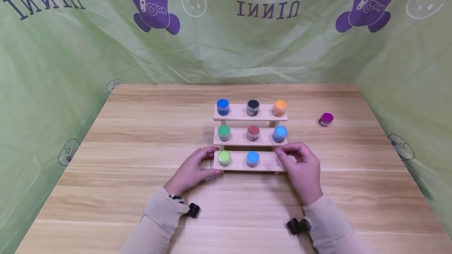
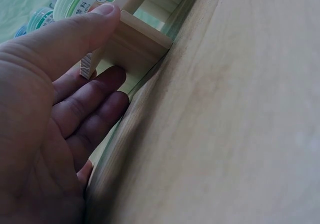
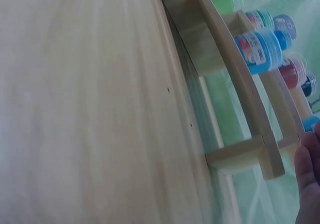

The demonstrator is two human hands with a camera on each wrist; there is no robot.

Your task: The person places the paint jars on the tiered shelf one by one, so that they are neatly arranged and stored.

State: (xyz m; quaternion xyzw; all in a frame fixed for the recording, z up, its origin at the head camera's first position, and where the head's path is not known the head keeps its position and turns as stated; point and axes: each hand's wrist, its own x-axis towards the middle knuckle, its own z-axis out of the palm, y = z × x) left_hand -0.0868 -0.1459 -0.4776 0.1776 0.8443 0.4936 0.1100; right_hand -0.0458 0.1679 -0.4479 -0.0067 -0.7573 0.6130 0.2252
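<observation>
A three-tier wooden rack (image 1: 268, 163) stands on the table, bearing small paint jars. My left hand (image 1: 192, 171) grips the left end of its lowest tier, thumb at the front edge and fingers around the side panel (image 2: 137, 43). At the right end, my right hand (image 1: 301, 169) pinches the lowest tier's back corner between thumb and index finger; the right wrist view only catches part of it. A light green jar (image 1: 224, 158) and a light blue jar (image 1: 252, 159) sit on the lowest tier, whose right spot bears no jar.
Green (image 1: 224, 132), brown-red (image 1: 253, 133) and blue (image 1: 280, 133) jars fill the middle tier. Dark blue (image 1: 223, 107), black (image 1: 252, 107) and orange (image 1: 279, 108) jars top the rack. A magenta jar (image 1: 325, 119) lies apart on the table, right of the rack. Green cloth (image 1: 219, 58) hangs behind.
</observation>
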